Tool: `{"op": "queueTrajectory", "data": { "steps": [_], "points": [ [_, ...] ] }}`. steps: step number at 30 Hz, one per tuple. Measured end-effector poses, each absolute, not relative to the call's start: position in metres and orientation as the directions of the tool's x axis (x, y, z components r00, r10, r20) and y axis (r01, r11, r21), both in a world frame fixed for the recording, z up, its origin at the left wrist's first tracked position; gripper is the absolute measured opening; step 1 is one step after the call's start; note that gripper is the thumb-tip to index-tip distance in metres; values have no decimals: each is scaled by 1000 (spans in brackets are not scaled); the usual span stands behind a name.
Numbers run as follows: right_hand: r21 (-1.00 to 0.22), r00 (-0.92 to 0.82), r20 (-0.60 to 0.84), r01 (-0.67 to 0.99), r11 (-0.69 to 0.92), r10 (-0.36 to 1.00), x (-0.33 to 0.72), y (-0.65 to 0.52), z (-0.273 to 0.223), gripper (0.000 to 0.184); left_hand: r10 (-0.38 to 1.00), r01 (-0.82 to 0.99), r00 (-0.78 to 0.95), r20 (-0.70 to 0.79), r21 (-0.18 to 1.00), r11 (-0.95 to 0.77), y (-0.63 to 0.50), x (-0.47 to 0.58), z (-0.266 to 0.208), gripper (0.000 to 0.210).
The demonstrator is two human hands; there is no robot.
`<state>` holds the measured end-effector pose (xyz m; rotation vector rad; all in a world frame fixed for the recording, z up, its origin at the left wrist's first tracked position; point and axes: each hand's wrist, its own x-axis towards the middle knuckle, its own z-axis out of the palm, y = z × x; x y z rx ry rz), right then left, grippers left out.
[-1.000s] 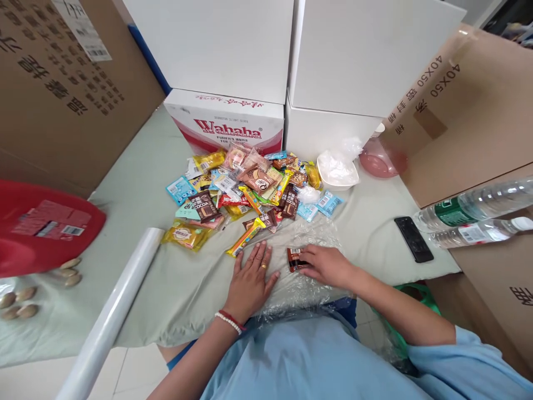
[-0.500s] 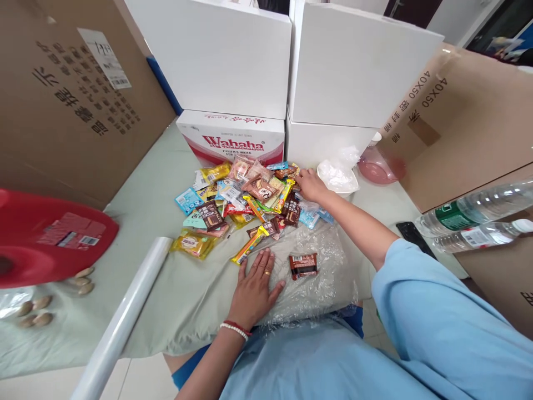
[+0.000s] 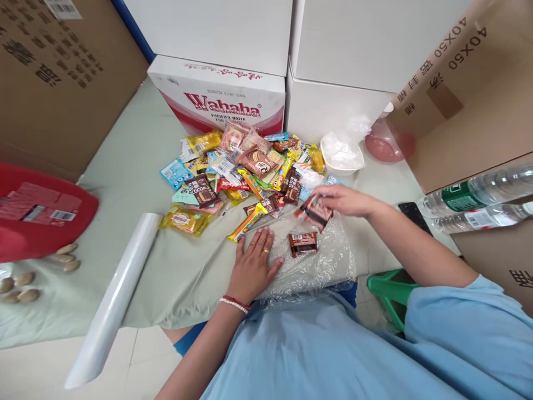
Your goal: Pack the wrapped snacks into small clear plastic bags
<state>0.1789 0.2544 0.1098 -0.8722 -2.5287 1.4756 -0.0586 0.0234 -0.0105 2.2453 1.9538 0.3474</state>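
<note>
held packet: brown snack packet (image 3: 317, 214), motion-blurred, tilted, up over the near right of the snack pile (image 3: 250, 166)
right hand (image 3: 346, 199): fingers pinched on the held packet's far right edge, gap closed down to the wrapper
lying packet: second brown packet (image 3: 303, 244), flat on the clear film (image 3: 333, 264), just nearer the person than the held one
left hand (image 3: 253, 269): palm down at the film's left edge, fingers slightly spread, gripping nothing; fingertips near a yellow stick packet (image 3: 248, 222)
pile: mixed wrappers, yellow, blue, pink, brown, in front of the wahaha box (image 3: 222, 105)
right of pile: white bowl (image 3: 343, 169) with crumpled plastic in it, then pink container (image 3: 389, 141)
far right: dark phone (image 3: 413, 215) near two clear bottles on their sides, green-label one (image 3: 491, 188) beyond the other (image 3: 483, 217)
left: white roll (image 3: 114, 300) slanting over the table edge; red jug (image 3: 45, 214); brown oval pieces (image 3: 28, 295)
under edge, right: green stool (image 3: 389, 289)
</note>
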Motion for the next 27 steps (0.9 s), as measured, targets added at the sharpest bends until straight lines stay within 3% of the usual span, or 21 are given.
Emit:
{"op": "queueTrajectory", "data": {
  "steps": [2, 4, 9, 13, 15, 19, 27],
  "points": [
    [-804, -865, -304, 457, 380, 399, 174, 230, 92, 27, 988, 952, 129, 82, 269, -147, 24, -58, -10, 73],
    [-765, -865, -335, 481, 427, 374, 166, 211, 73, 28, 988, 950, 129, 80, 275, -146, 24, -58, -9, 73],
    [-523, -805, -174, 563, 640, 567, 161, 184, 59, 27, 991, 955, 120, 58, 268, -131, 24, -57, -7, 72],
    [-438, -838, -175, 536, 721, 517, 173, 162, 70, 73, 990, 956, 125, 66, 259, -138, 23, -58, -7, 71],
    [-359, -839, -219, 544, 758, 499, 175, 151, 70, 85, 989, 958, 127, 71, 252, -141, 23, -58, -8, 70],
    [-273, -809, -243, 587, 762, 536, 168, 138, 63, 70, 990, 959, 125, 72, 247, -139, 23, -58, -11, 72],
    [-307, -768, -246, 640, 704, 591, 198, 146, 61, 64, 991, 961, 123, 55, 243, -133, 23, -56, -12, 86]
  ]
}}
